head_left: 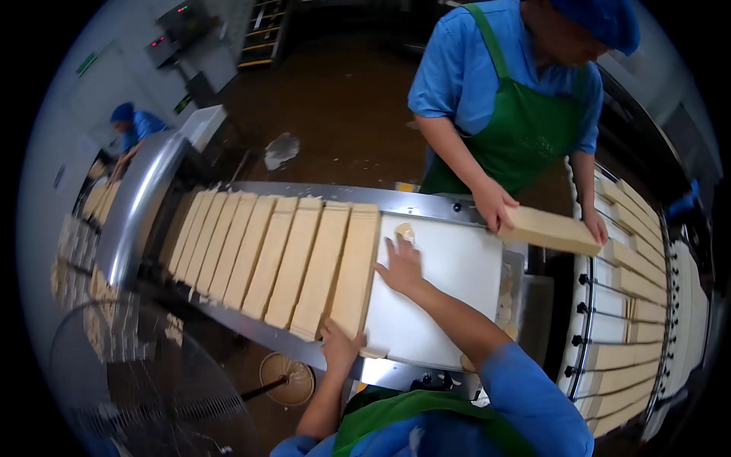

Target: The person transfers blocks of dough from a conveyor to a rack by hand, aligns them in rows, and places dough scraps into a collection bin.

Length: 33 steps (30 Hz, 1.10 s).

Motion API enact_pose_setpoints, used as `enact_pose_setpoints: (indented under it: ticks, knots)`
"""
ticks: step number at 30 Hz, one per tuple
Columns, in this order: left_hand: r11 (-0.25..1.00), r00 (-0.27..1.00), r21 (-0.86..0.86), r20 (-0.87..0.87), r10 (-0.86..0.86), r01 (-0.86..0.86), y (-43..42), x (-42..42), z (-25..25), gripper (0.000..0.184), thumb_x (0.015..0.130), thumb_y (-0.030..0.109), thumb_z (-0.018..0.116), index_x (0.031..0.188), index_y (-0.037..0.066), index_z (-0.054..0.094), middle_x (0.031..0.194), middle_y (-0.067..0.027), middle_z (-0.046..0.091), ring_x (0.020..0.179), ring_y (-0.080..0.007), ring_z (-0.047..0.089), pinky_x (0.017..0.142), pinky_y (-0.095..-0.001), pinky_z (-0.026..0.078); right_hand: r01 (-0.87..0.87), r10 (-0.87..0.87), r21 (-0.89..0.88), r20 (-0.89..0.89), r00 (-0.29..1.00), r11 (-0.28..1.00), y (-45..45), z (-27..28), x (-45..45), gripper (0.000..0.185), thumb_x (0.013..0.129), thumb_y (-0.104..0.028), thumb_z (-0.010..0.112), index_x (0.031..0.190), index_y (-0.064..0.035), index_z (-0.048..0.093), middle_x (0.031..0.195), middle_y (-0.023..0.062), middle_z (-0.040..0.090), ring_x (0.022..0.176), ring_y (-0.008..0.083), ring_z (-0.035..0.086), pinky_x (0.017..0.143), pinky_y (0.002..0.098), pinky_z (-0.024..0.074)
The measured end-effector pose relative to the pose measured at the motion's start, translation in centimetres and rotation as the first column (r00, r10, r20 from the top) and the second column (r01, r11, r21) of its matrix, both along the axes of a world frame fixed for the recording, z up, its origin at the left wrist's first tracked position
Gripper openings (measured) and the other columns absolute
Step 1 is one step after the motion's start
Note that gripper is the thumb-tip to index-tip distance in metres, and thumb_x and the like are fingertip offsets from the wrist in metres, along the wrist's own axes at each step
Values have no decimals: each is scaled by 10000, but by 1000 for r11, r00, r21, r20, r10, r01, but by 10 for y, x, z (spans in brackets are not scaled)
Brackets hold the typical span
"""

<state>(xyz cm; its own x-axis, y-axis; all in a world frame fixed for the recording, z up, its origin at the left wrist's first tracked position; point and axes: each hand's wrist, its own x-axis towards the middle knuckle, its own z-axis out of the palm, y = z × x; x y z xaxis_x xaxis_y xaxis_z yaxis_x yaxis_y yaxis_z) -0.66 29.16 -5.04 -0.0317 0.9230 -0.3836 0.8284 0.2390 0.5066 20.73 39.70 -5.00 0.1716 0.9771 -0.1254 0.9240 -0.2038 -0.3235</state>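
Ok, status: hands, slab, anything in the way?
Left hand at near end of end slab. Right hand open beside it, over white surface. Pale scrap by right fingertips.

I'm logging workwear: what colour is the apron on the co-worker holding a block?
The apron is green; the head view shows it best.

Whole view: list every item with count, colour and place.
Belt: one, white, centre
Row slabs: about ten, pale yellow, centre left
Held slab: one, pale yellow, co-worker's hands
Rack slabs: over ten, pale yellow, right
Scrap: one, yellowish, on belt
Cover: one, silver, left
Fan: one, grey, lower left
Boxes: two, grey, upper left
Tray: one, white, upper left
Steps: one set, black-yellow, top
Co-workers: two, blue clothes, upper right, left
Left hand: one, bare, around row's end slab
Right hand: one, bare, over belt
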Motion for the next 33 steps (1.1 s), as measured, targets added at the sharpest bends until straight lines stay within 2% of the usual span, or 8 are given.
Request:
enact_pose_setpoints:
  ticks: [6, 12, 16, 22, 25, 27, 29, 33]
  knots:
    - [983, 960, 68, -236, -150, 171, 1, -1, -9, 1014, 729, 472, 695, 1372, -112, 173, 1227, -273, 415, 1070, -415, 503, 958, -615, 270, 84, -83, 19, -56, 995, 996, 98, 14, -28, 702, 878, -509, 487, 1451, -172, 262, 1521, 167, 150, 1304, 357, 308, 1043, 445, 272]
    - [977, 955, -15, -206, -213, 215, 3, 2, -5, 1026, 722, 469, 701, 1365, -114, 156, 1220, -261, 396, 1132, -387, 455, 940, -604, 310, 160, -161, -146, 3, 987, 976, 112, 17, -32, 708, 828, -537, 515, 1400, -170, 316, 1458, 142, 239, 1222, 348, 389, 944, 453, 374]
    - [983, 983, -34, -14, -183, 182, 5, 10, 1, 932, 650, 298, 797, 1315, -42, 239, 1205, -257, 398, 1053, -435, 496, 897, -503, 411, 399, -413, -235, -9, 911, 886, 75, 28, 15, 744, 757, -456, 620, 1350, -127, 316, 1273, 121, 335, 1123, 345, 442, 858, 481, 428]
    - [816, 797, -27, 238, -556, 577, -9, 73, 34, 881, 639, 280, 795, 1307, 48, 270, 1150, -253, 377, 993, -471, 519, 815, -487, 485, 661, -660, -232, 94, 746, 714, -40, 65, 124, 904, 743, -497, 618, 1412, -18, 241, 1504, 203, 104, 1389, 370, 114, 885, 506, 413]
    - [828, 812, 38, 173, -557, 559, -25, 112, 29, 824, 650, 223, 768, 1297, 49, 289, 1130, -259, 373, 1065, -482, 457, 833, -480, 474, 782, -784, -57, -12, 621, 621, -90, 49, 159, 934, 710, -474, 671, 1401, -11, 248, 1481, 251, 113, 1370, 391, 172, 923, 498, 409]
    - [811, 783, 162, 213, -584, 562, -36, 137, 30, 785, 657, 180, 746, 1294, 44, 308, 1162, -277, 357, 1094, -487, 419, 873, -478, 447, 906, -876, -140, -348, 333, 400, -135, 59, 181, 923, 670, -401, 723, 1367, -6, 264, 1448, 291, 142, 1313, 421, 291, 950, 485, 410]
    - [793, 758, 280, 245, -604, 542, -48, 163, 33, 749, 663, 137, 725, 1290, 39, 327, 1194, -294, 340, 1122, -492, 382, 913, -476, 419, 959, -805, 13, -540, 245, 284, -190, 72, 204, 916, 665, -340, 733, 1344, 0, 219, 1386, 298, 212, 1122, 466, 481, 924, 488, 451]
    - [579, 549, 539, 238, -801, 611, -79, 244, 60, 721, 676, 50, 680, 1322, 39, 362, 1312, -320, 264, 1170, -505, 332, 1018, -480, 303, 994, -812, 109, -580, 70, 7, -297, 124, 260, 796, 716, -367, 696, 1281, 0, 271, 1279, 283, 313, 985, 475, 551, 860, 511, 482]
